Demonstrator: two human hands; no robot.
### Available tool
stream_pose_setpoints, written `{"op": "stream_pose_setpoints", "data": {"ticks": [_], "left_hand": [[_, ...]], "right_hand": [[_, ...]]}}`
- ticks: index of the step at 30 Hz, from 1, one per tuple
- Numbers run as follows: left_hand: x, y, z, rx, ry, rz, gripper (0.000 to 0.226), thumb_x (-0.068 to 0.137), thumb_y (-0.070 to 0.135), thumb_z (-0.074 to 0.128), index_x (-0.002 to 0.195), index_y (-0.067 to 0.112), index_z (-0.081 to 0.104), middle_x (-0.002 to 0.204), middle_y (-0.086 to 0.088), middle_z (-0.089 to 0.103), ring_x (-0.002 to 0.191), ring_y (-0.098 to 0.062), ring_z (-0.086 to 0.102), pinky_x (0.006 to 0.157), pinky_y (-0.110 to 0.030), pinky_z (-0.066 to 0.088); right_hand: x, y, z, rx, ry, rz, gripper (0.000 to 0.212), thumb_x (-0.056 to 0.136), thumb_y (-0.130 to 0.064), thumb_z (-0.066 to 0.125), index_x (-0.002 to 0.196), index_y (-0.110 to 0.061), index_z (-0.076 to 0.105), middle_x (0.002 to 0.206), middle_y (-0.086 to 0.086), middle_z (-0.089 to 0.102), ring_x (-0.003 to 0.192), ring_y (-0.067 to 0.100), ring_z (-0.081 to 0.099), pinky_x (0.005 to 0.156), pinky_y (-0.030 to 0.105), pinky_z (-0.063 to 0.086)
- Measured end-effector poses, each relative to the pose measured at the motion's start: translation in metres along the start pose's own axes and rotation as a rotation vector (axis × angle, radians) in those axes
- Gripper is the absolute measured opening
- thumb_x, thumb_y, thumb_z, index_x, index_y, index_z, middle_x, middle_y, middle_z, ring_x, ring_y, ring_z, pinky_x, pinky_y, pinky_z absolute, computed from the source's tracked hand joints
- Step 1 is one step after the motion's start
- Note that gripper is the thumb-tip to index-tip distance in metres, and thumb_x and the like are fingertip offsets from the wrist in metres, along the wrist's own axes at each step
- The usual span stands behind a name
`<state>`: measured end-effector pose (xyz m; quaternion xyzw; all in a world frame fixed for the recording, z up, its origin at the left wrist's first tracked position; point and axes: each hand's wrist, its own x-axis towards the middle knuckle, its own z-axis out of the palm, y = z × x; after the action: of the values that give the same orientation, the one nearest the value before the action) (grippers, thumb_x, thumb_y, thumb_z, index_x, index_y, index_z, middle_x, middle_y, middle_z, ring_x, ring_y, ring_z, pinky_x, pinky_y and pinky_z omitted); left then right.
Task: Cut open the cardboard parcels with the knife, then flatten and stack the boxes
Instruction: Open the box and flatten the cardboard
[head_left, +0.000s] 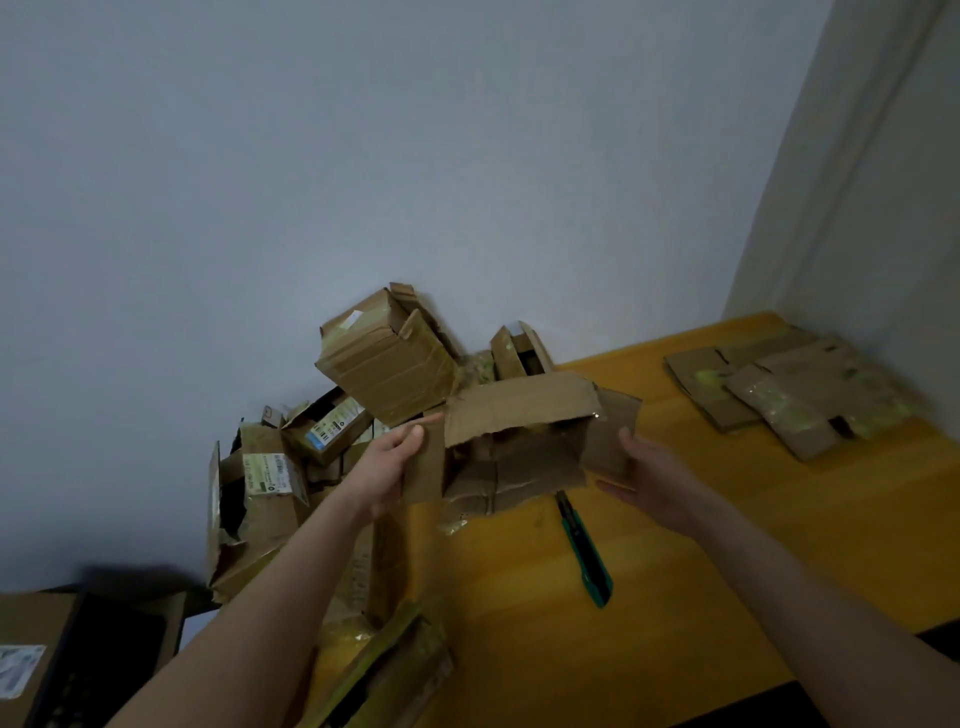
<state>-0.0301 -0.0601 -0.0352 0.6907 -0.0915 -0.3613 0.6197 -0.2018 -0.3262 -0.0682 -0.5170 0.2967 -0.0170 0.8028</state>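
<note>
- cardboard box (519, 447) is up in the air between your two hands, its open side toward you, flaps splayed and torn at the edges.
- your left hand (397, 462) grips the box's left flap, thumb on the near face and fingers behind it.
- your right hand (652, 480) holds the right flap, thumb on its front and palm cupped beneath; the fingers are mostly hidden behind the card.
- the knife (584, 553), green with a dark tip, lies on the yellow counter (727, 545) just below the box, and neither hand touches it; you cannot tell whether its blade is out.
- flat boxes (789, 395) lie overlapping at the far right of the counter, near the corner of the wall (363, 156).
- a pile (363, 374) of parcels, some gaping open, leans against the wall at the counter's left end, behind your left hand.
- a flat piece (395, 670) with yellowish tape lies at the near left edge.
</note>
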Motion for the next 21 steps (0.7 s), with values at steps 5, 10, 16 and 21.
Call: {"op": "stream_pose_setpoints", "data": {"ticks": [5, 10, 16, 21], "left_hand": [[-0.003, 0.008, -0.008, -0.104, -0.171, -0.013, 0.031, 0.089, 0.032, 0.051, 0.112, 0.028, 0.072, 0.129, -0.018, 0.054, 0.107, -0.029, 0.058, 0.084, -0.039, 0.056], [-0.001, 0.011, 0.0, -0.043, -0.388, -0.013, 0.057, 0.062, 0.048, 0.085, 0.112, 0.023, 0.073, 0.138, 0.009, 0.052, 0.119, -0.017, 0.056, 0.089, -0.032, 0.053], [0.004, -0.002, 0.005, 0.105, -0.375, -0.06, 0.092, 0.056, 0.064, 0.081, 0.136, 0.028, 0.053, 0.143, 0.005, 0.042, 0.129, -0.019, 0.044, 0.11, -0.046, 0.036], [0.015, -0.005, 0.015, 0.067, 0.191, -0.022, 0.133, 0.041, 0.074, 0.078, 0.151, 0.022, 0.026, 0.149, -0.011, 0.039, 0.129, -0.034, 0.047, 0.104, -0.055, 0.041]], "right_hand": [[0.011, -0.004, -0.022, -0.102, -0.066, 0.208, 0.074, 0.084, -0.075, 0.033, 0.128, -0.019, 0.053, 0.12, 0.019, 0.062, 0.114, 0.036, 0.056, 0.105, 0.049, 0.038], [0.014, -0.005, -0.008, -0.351, 0.034, 0.263, 0.092, 0.06, -0.062, 0.073, 0.13, -0.006, 0.05, 0.119, 0.014, 0.061, 0.105, 0.033, 0.062, 0.088, 0.047, 0.055], [0.02, 0.001, 0.004, -0.186, 0.154, 0.111, 0.061, 0.082, -0.022, 0.075, 0.133, -0.001, 0.05, 0.114, 0.014, 0.063, 0.1, 0.031, 0.062, 0.082, 0.045, 0.055], [0.014, 0.009, 0.017, -0.211, 0.107, -0.002, 0.043, 0.085, -0.015, 0.071, 0.125, -0.006, 0.057, 0.103, 0.004, 0.066, 0.093, 0.023, 0.064, 0.072, 0.035, 0.054]]}}
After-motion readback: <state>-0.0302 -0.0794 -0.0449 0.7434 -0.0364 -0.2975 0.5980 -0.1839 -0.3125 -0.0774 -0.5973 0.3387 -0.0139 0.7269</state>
